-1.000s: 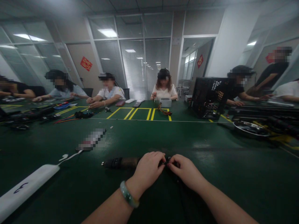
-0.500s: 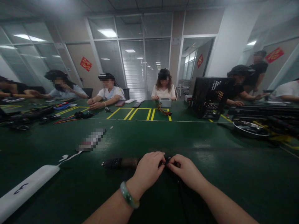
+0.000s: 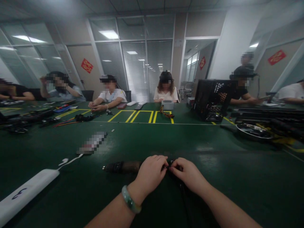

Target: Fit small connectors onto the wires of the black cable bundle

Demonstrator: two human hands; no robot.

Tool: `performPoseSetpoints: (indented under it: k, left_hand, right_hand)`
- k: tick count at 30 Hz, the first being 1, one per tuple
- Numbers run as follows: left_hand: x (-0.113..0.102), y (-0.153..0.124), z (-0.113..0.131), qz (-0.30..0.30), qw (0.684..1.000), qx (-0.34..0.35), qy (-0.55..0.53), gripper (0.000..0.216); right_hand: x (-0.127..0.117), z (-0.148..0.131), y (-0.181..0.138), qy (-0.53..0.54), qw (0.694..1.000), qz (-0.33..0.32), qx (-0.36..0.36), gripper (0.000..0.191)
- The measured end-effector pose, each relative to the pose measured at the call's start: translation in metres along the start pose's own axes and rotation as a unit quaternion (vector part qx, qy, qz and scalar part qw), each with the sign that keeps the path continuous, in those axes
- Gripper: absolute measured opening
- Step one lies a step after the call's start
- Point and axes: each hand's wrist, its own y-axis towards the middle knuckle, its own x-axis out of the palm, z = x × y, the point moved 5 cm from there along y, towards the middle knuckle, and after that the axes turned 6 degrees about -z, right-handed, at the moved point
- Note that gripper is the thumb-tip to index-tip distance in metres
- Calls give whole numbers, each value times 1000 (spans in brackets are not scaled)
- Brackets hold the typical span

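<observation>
The person is working w/ both hands close together on the near part of the green table (image 3: 142,137). A dark drill-like tool (image 3: 124,167) is lying there, metal tip pointing L, its other end partly hidden behind the L hand (image 3: 151,172). That hand is arching over it, thumb & forefinger nearly meeting at a small dark part (image 3: 168,164) btwn the hands. The R hand (image 3: 187,173) is facing it from the other side, thumb & forefinger also pinching in w/ barely any gap, other fingers curled. Both grips are looking narrow & light; exactly which bit each is holding can't be made out b/c it's too dark & the fingers are covering it. A thin dark cord (image 3: 181,189) is running from under the R hand toward the person.

For doing this fiddly bit well: prob. best if the L hand is bracing the tool so it isn't rolling, while the R fingertips are making only small moves. Pinching close to the contact point is likely giving better control than holding farther back. The cord should prob. be lying slack, so it isn't tugging. Turning the wrists outward a bit would be giving a clearer view, as the fingers are hiding the contact.
</observation>
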Motion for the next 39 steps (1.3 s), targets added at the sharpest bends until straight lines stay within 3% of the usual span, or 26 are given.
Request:
performPoseSetpoints:
  k: [10,21,28,39]
  left_hand:
    - [-4,-1,0,10,1000,-12,-1,17]
    - [-2,-2,-1,11,1000,2,5,6]
    - [-12,-5,9,52,998,22,35,5]
    - [-7,-3,10,34,999,23,29,14]
  right_hand:
    - [-1,-3,-1,7,1000,-9,13,12]
    - [1,-6,-2,24,1000,-4,10,15]
    - [2,-4,-2,17,999,27,17,14]
    - [1,-5,0,12,1000,12,4,11]
